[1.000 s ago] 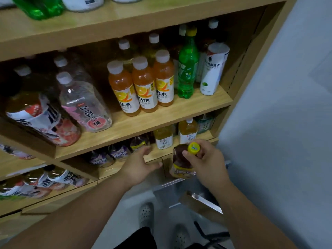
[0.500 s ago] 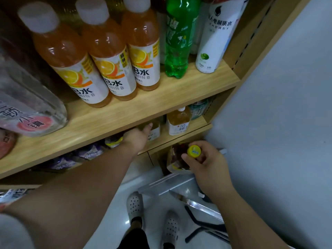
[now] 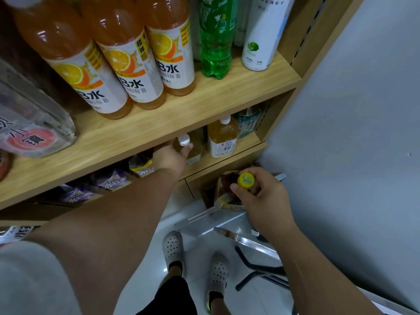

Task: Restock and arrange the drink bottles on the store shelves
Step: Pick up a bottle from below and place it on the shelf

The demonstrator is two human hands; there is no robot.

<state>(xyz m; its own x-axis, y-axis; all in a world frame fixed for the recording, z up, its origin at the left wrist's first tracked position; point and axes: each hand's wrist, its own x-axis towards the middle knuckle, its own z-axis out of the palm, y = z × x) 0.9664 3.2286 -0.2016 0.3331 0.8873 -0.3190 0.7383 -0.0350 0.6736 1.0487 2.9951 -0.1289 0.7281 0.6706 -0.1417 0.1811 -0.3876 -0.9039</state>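
Shelving fills the view: an upper shelf (image 3: 204,105) carries orange bottles (image 3: 127,64), a green bottle (image 3: 216,42) and a white bottle (image 3: 261,30), and the lower shelf (image 3: 246,145) beneath it holds smaller drinks. Near the right end of that lower shelf a tea bottle (image 3: 222,139) stands upright, with a white-capped bottle (image 3: 184,140) just beside it on its left. The left hand (image 3: 170,158) reaches under the upper shelf to this white-capped bottle. Its thumb touches the neck below the cap, but the fingers are hidden, so I cannot tell whether it grips or only steadies the bottle. The right hand (image 3: 261,196) is curled round the neck of a yellow-capped bottle (image 3: 227,189), holding it in the air just in front of and below the lower shelf's front edge, near its right end. The step in hand looks like making room for this bottle. Next, the left hand would likely need to shift the white-capped bottle back or aside to open a gap. The right hand must then lift its bottle over the front edge and set it down upright.
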